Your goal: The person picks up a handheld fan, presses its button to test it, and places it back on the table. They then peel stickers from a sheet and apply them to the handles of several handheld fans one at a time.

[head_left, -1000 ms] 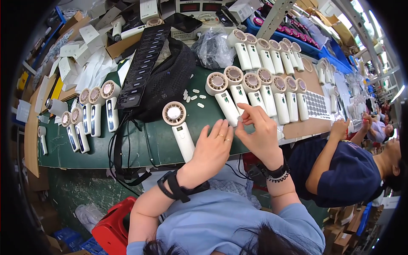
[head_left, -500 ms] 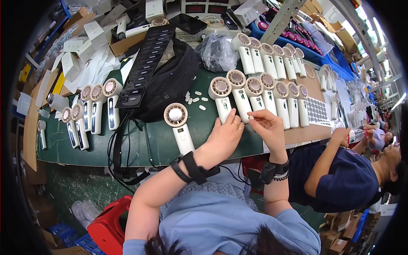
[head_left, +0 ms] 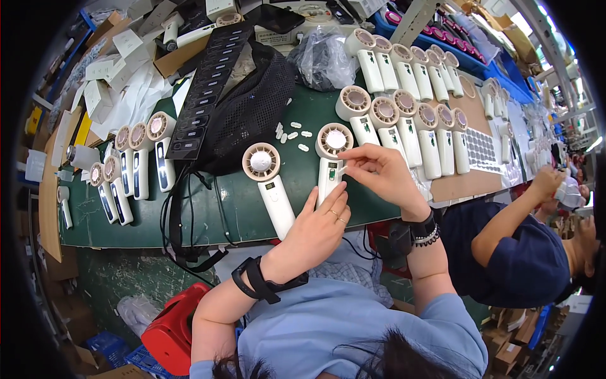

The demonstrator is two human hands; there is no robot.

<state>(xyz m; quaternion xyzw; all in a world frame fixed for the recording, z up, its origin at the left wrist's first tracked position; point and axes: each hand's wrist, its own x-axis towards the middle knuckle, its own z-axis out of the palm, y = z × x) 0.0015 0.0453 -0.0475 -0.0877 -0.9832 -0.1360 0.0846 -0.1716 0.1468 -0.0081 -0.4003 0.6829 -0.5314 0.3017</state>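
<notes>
Smooth white plastic handheld fans [head_left: 276, 202]
Right of the black mesh-cloth bag [head_left: 252, 120], a glossy, crinkled plastic bag [head_left: 322, 60]; left of it, matt white paper sheets [head_left: 145, 98].

From where I stand, no lettering or figures clear enough to read. Black panel strip [head_left: 207, 91] on the green bench [head_left: 151, 231]: small pale mark repeated panel after panel, too tiny to make out. Pale equipment case [head_left: 274, 38] at back: dark print, blurred. Fan [head_left: 335, 139] being handled: little dark window on the handle, any digits too small to tell.
</notes>
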